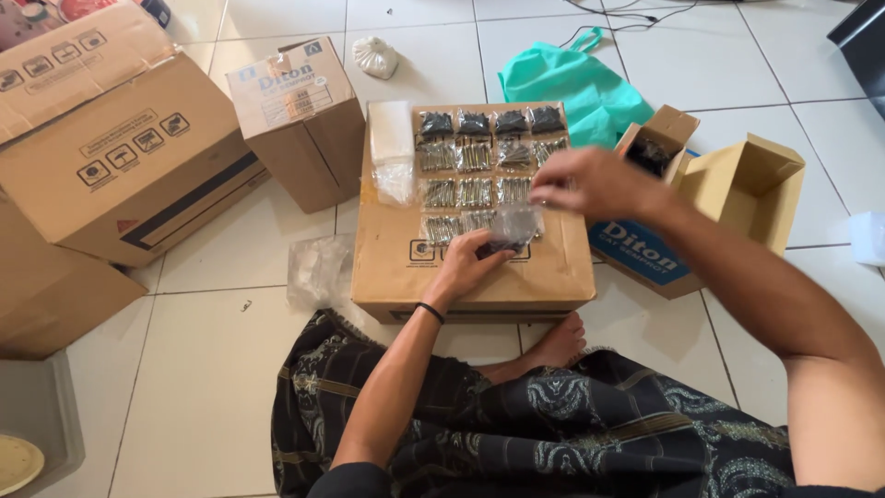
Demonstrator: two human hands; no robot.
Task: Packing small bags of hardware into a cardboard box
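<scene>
The person sits on a white tiled floor (212, 369) behind a flat cardboard box (553, 272) that serves as a work surface. Both hands meet over a small clear plastic bag (514, 226) at the near right of the box top. The bag is thin, crinkled and see-through, with a dark clump of small parts at its lower end; what the parts are is too small to tell. The left hand (472, 261) has its fingers curled, pinching the bag's lower edge against the box, and a black band circles that wrist. The right hand (590, 183) hovers just above the bag with its fingers bent and drawn together at the bag's upper edge; whether they actually grip the plastic I cannot tell.

Beyond the bag, filled packets (479, 171) lie in neat rows on the box top: a far row holding dark parts, then rows holding silvery metal pieces. A stack of white sheets (391, 131) lies at the far left corner of the box.

To the right stands an open small carton (737, 184) with dark parts inside one compartment, and a green cloth bag (576, 88) lies behind it. More cardboard boxes (129, 157) stand to the left.
</scene>
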